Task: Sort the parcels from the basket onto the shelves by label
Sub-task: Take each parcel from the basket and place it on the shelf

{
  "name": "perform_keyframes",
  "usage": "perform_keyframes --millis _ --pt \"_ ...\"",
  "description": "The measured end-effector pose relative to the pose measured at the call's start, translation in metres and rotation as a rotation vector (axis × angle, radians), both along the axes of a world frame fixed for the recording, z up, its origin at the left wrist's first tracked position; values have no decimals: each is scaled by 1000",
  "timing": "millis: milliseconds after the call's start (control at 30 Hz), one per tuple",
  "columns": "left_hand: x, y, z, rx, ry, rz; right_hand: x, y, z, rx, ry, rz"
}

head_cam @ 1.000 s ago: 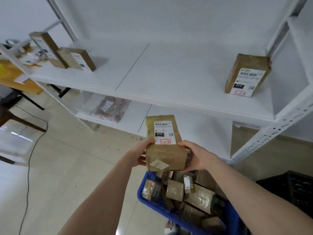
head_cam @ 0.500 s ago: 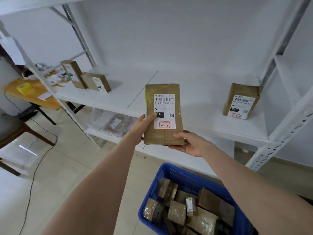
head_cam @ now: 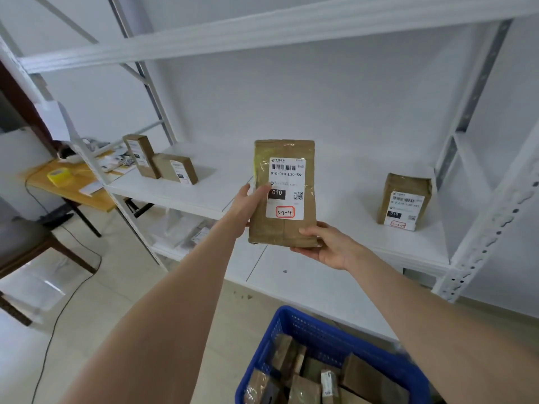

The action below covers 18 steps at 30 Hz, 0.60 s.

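I hold a flat brown parcel [head_cam: 284,196] upright in front of the white middle shelf [head_cam: 350,228]. Its white label reads 010-010-L30-551, with "3-2-4" in a red box. My left hand [head_cam: 249,207] grips its left edge, thumb on the label. My right hand [head_cam: 323,243] holds its bottom right corner from below. A blue basket [head_cam: 306,325] with several brown parcels stands at the bottom of the view. On the shelf stand a labelled parcel [head_cam: 404,201] at the right and two boxes, one upright [head_cam: 141,156] and one lying [head_cam: 176,167], at the left.
A lower shelf [head_cam: 291,281] carries bagged parcels [head_cam: 180,234] at its left end. A white shelf board [head_cam: 262,27] runs overhead. Left of the rack a wooden table [head_cam: 73,188] bears a yellow tape roll [head_cam: 59,176]. A chair [head_cam: 26,246] and a floor cable [head_cam: 58,313] sit at the left.
Both hands lifted the parcel out of the basket up to shelf height and turned its label toward me. My view tilted upward, showing the overhead shelf.
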State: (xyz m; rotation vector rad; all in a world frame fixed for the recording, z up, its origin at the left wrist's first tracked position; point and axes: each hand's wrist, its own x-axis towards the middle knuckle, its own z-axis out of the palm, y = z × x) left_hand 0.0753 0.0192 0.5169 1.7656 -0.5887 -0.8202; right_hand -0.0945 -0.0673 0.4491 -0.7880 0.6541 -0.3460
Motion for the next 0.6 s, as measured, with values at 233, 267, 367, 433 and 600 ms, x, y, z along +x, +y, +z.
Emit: perform_keyframes --millis 233,267,367,433,600 --pt "8 -9 77 -224 -294 89 0 3 28 -100 34 22" --pt "9 -8 87 -238 -352 105 1 3 32 -117 30 26" --pt "13 -4 116 -266 -461 99 6 5 45 -175 16 30" --pt "16 -2 131 -213 -512 72 11 7 56 -212 12 15" --pt "34 2 157 -211 -653 84 32 12 81 -290 -12 -44"
